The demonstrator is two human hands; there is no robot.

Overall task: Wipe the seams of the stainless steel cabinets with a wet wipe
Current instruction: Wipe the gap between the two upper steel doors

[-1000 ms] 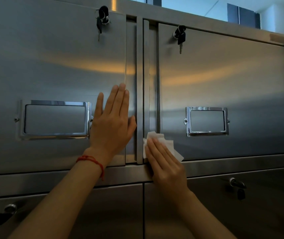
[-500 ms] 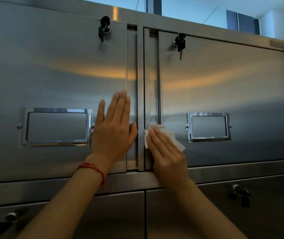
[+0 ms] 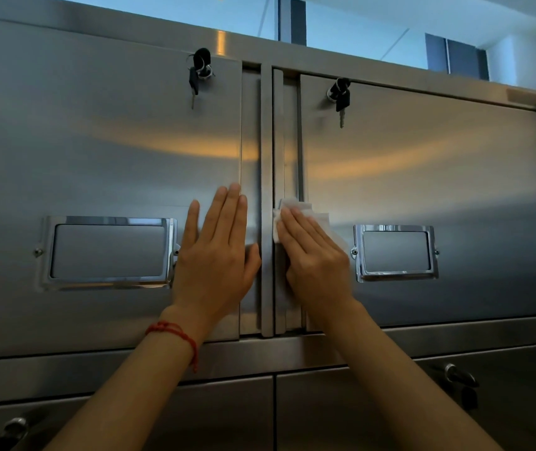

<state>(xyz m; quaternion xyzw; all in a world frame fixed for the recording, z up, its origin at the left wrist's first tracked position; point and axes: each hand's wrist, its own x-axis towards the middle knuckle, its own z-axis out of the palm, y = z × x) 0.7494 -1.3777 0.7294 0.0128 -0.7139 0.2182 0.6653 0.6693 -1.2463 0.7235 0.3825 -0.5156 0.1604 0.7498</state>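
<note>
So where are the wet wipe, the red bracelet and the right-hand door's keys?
wet wipe [image 3: 320, 216]: head view, bare corner above the fingers.
red bracelet [image 3: 175, 332]: head view, cord across the wrist.
keys [image 3: 342, 99]: head view, black key head.

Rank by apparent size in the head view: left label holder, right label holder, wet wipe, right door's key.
1. Left label holder, clearly largest, though the wide-angle lens may exaggerate it.
2. Right label holder.
3. Wet wipe, judged on its visible part only; the right hand covers the rest.
4. Right door's key, smallest.
</note>
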